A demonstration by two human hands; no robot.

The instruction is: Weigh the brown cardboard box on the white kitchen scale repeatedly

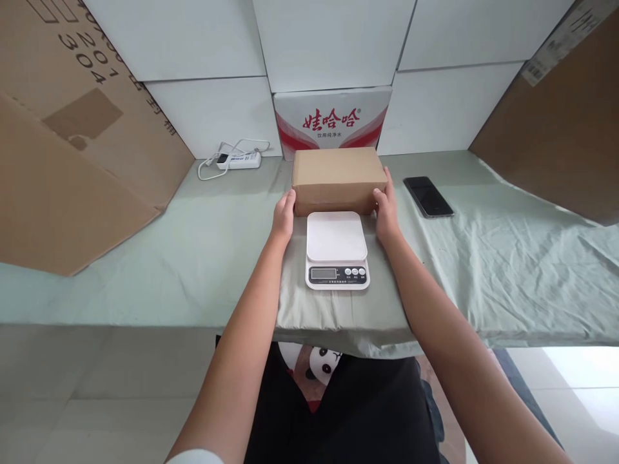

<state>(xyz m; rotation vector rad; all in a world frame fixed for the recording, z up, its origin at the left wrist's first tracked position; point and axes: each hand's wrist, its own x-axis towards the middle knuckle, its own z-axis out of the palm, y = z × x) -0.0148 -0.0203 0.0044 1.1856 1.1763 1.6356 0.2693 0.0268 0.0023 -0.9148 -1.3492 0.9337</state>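
Note:
A closed brown cardboard box (341,167) sits at the back middle of the cloth-covered table. My left hand (284,216) grips its left end, thumb on the front corner. At the right end my right hand (385,205) holds it the same way, thumb against the front face and fingers along the side. Directly in front of the box, between my forearms, lies a white digital kitchen scale (337,248). Nothing rests on its square platform, and its small display looks blank. The fingers on the box's far sides are partly hidden.
A pale green cloth (217,270) covers the table. A white power strip (239,160) with a cable lies back left; a black smartphone (428,196) lies to the right. Behind stands a white-and-red carton (333,119). Large cardboard panels flank the left (97,180) and right (561,122).

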